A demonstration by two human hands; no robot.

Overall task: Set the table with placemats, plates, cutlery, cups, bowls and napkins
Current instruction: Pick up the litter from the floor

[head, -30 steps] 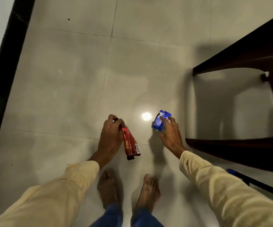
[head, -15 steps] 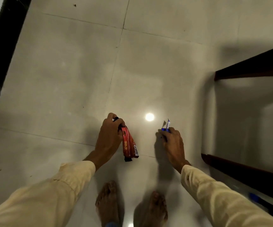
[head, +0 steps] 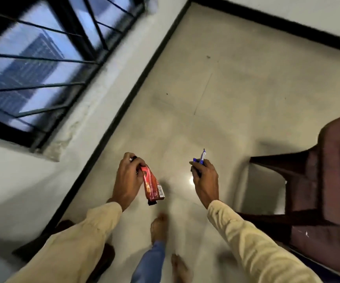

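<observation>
The person stands barefoot on a pale tiled floor (head: 226, 88), both arms held out in front in cream sleeves (head: 79, 242).

The left hand (head: 127, 178) is curled round the top end of a red packet (head: 151, 186). The thumb and fingers clamp it, and the packet hangs down and slightly right from the grip, with a barcode showing near its lower end. It touches nothing but the hand.

The right hand (head: 204, 180) pinches a small blue packet (head: 201, 159) at the fingertips. Only a thin blue and white edge sticks up above the knuckles, and the rest is hidden behind the fingers. The two hands are apart, with a bright spot of reflected light (head: 191, 180) on the floor between them.

A black skirting strip (head: 124, 111) runs along the floor's left edge and meets another along the far edge at the far corner. Above the left wall is a barred window (head: 32, 64), blurred. Dark brown furniture (head: 328, 180) stands at the floor's right edge, just beside the right arm. One bare foot (head: 158, 225) shows below the hands, the other (head: 180, 268) nearer the bottom.
</observation>
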